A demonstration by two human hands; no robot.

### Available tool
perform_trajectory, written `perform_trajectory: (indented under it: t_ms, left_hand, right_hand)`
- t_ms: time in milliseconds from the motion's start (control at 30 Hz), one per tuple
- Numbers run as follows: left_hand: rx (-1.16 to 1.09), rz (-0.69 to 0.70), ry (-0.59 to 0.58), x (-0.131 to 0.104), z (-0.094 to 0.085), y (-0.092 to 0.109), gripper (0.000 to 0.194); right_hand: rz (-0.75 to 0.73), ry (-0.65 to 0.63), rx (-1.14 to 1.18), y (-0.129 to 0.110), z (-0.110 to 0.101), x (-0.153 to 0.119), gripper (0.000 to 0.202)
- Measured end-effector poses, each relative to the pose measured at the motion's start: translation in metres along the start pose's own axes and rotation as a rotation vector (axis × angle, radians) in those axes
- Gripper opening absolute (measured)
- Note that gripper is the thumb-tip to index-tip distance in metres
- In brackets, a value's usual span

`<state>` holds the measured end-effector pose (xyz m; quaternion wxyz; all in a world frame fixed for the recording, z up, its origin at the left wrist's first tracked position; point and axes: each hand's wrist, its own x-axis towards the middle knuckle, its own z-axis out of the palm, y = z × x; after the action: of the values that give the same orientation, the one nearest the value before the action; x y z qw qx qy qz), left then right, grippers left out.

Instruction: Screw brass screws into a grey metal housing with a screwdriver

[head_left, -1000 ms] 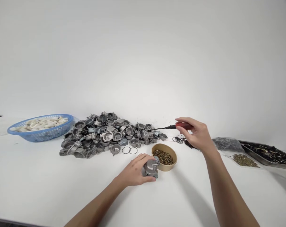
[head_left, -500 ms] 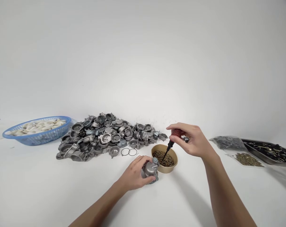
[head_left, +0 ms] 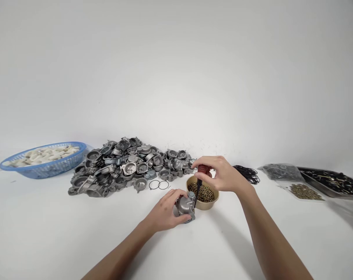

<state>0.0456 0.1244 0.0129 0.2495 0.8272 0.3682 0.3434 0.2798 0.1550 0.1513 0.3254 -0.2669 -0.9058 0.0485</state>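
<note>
Head view, and it's all close work here! The left hand (head_left: 166,212) has the casting (head_left: 184,205) gripped, its thumb along the 5 o'clock side and its fingers bent over the top towards 12 o'clock. The casting sits snug in that curve, its 3 o'clock edge poking out past the fingertips; whether it also rests on the table (head_left: 77,237), I cannot tell.

Over at 1 o'clock, the right hand (head_left: 223,175) pinches the screwdriver (head_left: 199,184), red handle between thumb and forefinger. The shaft drops towards 7 o'clock, tip right at the casting's 3 o'clock edge, just clear of the left fingers! What the tip meets is too small to make out.

Just beside the casting at 2 o'clock stands the tub (head_left: 204,206), loaded with brassy screws (head_left: 207,193). Round at 10 o'clock lie two thin rings (head_left: 154,184), overlapping, and beyond them the big pile (head_left: 126,167) of metal parts. Black loops (head_left: 250,175) lie at 2 o'clock, past the right wrist.
</note>
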Motion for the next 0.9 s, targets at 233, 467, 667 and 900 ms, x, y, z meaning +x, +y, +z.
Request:
perform_trajectory:
  t_ms: [233, 467, 667, 900]
  left_hand:
    - [0.002, -0.011, -0.004, 0.0, 0.0, -0.001, 0.043]
    - [0.012, -0.004, -0.001, 0.0, 0.0, -0.001, 0.045]
    - [0.075, 0.128, 0.008, 0.002, 0.004, -0.007, 0.058]
    - [0.099, 0.191, 0.01, 0.002, 0.007, -0.014, 0.043]
  right_hand:
    - [-0.006, -0.023, 0.02, -0.003, 0.003, 0.002, 0.016]
    - [-0.082, -0.047, 0.111, -0.005, 0.001, 0.002, 0.018]
    - [-0.066, -0.06, 0.109, -0.008, 0.003, 0.004, 0.02]
    - [-0.092, -0.094, 0.18, -0.007, 0.002, 0.003, 0.019]
